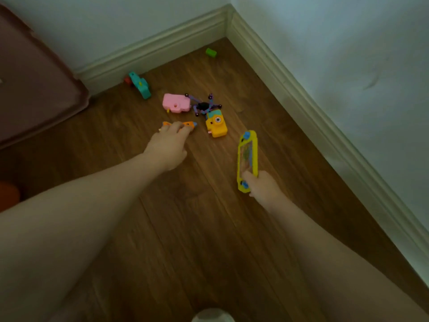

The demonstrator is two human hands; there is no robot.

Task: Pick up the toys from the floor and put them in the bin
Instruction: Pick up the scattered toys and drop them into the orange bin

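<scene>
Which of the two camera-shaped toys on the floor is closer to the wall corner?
The pink camera toy. It lies farther back, toward the corner; the yellow camera toy sits nearer the person.

Dim light, greenish cast. Wood-plank floor (190, 228), dark brown, boards running from 6 toward 12 o'clock. Two pale walls (336, 43) meet in a corner at 12 o'clock; white moulded skirting board (290, 89) follows both. Brownish-red furniture piece (34, 84) at 10 o'clock, standing against the wall.
</scene>
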